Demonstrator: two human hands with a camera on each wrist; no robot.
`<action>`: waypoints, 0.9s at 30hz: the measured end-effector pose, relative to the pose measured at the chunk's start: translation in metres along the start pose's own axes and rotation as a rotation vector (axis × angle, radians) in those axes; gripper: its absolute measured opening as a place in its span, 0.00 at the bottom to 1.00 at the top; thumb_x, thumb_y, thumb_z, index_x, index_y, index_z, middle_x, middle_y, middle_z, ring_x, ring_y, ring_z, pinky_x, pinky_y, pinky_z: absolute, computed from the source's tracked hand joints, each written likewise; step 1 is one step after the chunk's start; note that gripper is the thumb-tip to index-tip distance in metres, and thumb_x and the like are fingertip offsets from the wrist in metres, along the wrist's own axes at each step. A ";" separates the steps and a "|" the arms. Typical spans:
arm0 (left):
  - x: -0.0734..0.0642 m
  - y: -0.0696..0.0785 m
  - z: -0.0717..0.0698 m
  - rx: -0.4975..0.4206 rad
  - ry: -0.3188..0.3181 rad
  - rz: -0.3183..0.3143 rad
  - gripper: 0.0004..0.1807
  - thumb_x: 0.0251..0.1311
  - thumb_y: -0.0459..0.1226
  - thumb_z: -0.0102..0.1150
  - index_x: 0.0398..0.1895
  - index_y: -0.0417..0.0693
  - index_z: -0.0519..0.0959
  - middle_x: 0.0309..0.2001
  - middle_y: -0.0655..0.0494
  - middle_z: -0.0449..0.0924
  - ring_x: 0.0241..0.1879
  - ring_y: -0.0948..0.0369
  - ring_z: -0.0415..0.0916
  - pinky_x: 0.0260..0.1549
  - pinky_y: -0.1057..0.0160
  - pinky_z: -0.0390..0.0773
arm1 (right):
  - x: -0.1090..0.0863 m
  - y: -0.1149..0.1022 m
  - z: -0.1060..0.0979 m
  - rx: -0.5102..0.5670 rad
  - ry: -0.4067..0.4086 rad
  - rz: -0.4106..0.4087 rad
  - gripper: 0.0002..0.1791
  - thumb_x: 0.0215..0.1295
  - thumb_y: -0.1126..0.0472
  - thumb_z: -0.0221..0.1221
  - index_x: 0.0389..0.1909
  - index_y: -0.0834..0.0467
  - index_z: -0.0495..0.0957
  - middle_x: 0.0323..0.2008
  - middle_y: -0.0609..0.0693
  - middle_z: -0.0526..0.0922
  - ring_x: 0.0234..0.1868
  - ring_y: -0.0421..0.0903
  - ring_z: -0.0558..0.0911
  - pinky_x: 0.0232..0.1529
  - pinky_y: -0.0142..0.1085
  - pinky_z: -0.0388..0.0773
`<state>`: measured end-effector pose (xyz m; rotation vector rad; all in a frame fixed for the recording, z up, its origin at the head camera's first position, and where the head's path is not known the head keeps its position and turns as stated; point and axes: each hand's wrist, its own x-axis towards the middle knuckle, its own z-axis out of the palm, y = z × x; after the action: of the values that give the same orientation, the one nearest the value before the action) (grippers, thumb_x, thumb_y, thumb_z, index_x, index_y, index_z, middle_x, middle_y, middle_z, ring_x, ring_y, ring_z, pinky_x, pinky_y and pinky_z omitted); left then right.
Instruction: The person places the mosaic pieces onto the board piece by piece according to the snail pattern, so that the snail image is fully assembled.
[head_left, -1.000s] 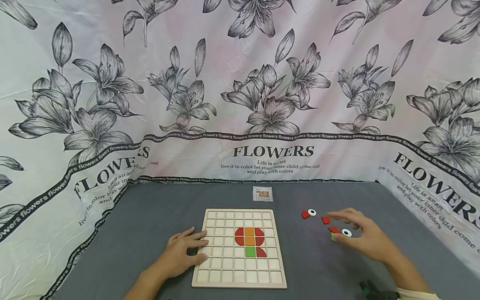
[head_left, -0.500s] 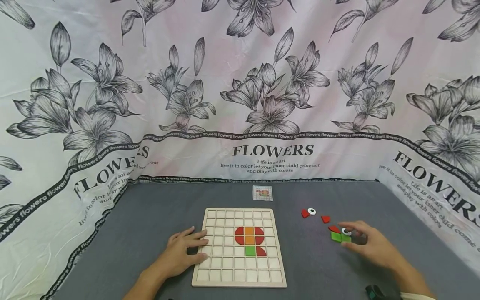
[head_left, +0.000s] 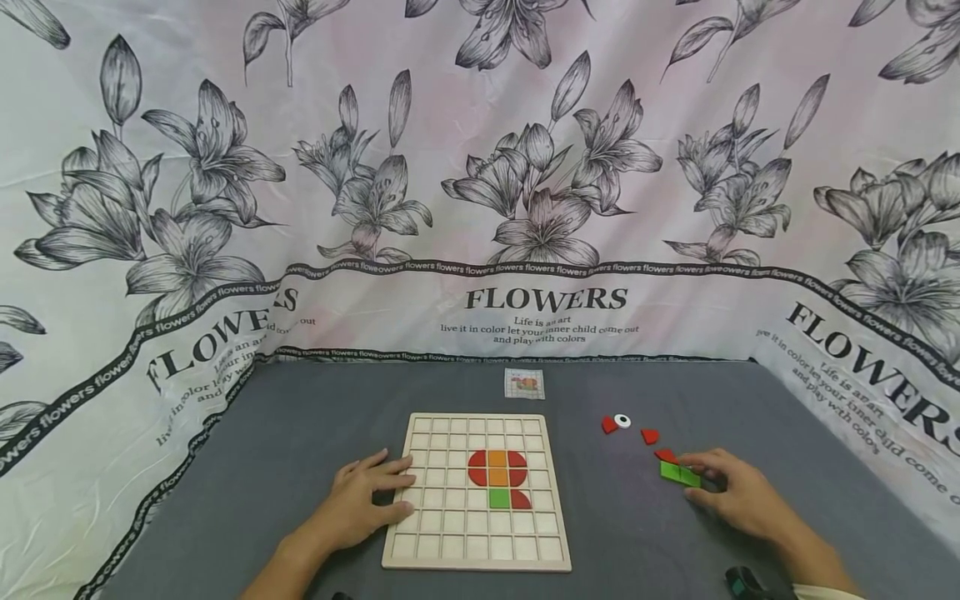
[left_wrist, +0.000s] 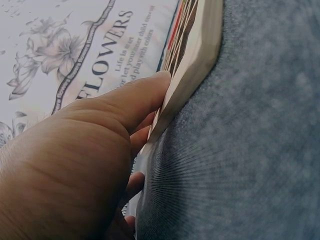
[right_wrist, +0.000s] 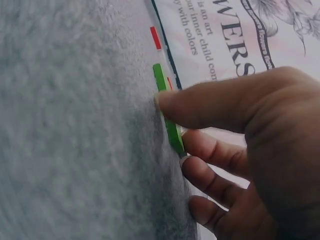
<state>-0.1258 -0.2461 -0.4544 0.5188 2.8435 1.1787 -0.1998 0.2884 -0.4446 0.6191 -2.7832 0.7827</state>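
My left hand (head_left: 367, 498) rests at the left edge of a pale wooden grid board (head_left: 438, 548), thumb and fingers spread over the rim. In the left wrist view the thumb touches the board's side. On the board lie orange, red and green tiles forming a rounded figure. To the right, my right hand (head_left: 738, 492) pinches a green square tile (head_left: 690, 476) between thumb and index finger, low on the table. A second green tile (head_left: 670, 472) lies against it. A red tile (head_left: 665, 455) sits just behind them. The round eye piece is hidden by the fingers.
Farther back on the right are a red tile (head_left: 650, 437), another red tile (head_left: 608, 425) and a white eye piece (head_left: 622, 422). A small picture card (head_left: 524, 384) lies behind the board on the grey tabletop (head_left: 337, 392). Flower-printed cloth (head_left: 547, 208) encloses the back and sides.
My right hand has come down from above the loose tiles onto the right green tile, its fingers drawing closer together and now covering the eye piece. The left hand stays on the board.
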 end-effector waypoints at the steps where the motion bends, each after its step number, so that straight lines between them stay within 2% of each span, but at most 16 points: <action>1: 0.000 0.000 0.000 0.001 0.000 0.001 0.27 0.58 0.50 0.66 0.57 0.46 0.81 0.66 0.53 0.68 0.70 0.42 0.49 0.62 0.36 0.37 | 0.000 0.000 0.000 -0.003 -0.005 0.000 0.20 0.51 0.57 0.73 0.47 0.52 0.84 0.40 0.43 0.78 0.37 0.40 0.75 0.34 0.42 0.73; 4: 0.000 -0.001 0.000 0.007 0.000 0.003 0.27 0.58 0.51 0.65 0.57 0.46 0.81 0.66 0.53 0.68 0.70 0.42 0.49 0.62 0.36 0.37 | 0.001 -0.001 0.001 -0.012 -0.006 -0.012 0.20 0.51 0.58 0.73 0.46 0.53 0.84 0.39 0.43 0.78 0.35 0.39 0.74 0.33 0.41 0.72; 12: 0.001 -0.001 0.000 -0.001 -0.001 0.007 0.27 0.58 0.52 0.65 0.57 0.45 0.81 0.66 0.52 0.68 0.70 0.42 0.49 0.62 0.36 0.38 | -0.001 0.002 0.002 -0.039 0.081 -0.091 0.16 0.46 0.64 0.74 0.39 0.56 0.86 0.30 0.38 0.75 0.31 0.35 0.72 0.28 0.35 0.68; 20: 0.001 -0.001 0.001 -0.011 0.000 0.010 0.27 0.58 0.51 0.65 0.57 0.46 0.81 0.66 0.52 0.68 0.70 0.42 0.49 0.62 0.36 0.37 | 0.004 -0.014 -0.010 -0.006 0.060 -0.044 0.13 0.52 0.63 0.71 0.41 0.57 0.86 0.35 0.42 0.80 0.33 0.37 0.75 0.28 0.37 0.73; 27: 0.002 -0.002 0.001 -0.006 -0.008 0.008 0.27 0.59 0.52 0.65 0.57 0.46 0.81 0.66 0.52 0.68 0.70 0.41 0.49 0.61 0.35 0.37 | 0.008 -0.037 -0.020 0.049 0.133 -0.197 0.14 0.51 0.66 0.72 0.41 0.57 0.85 0.37 0.38 0.80 0.34 0.37 0.77 0.30 0.35 0.75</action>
<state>-0.1278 -0.2464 -0.4565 0.5339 2.8331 1.1824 -0.1895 0.2675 -0.4089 0.8044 -2.5428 0.8202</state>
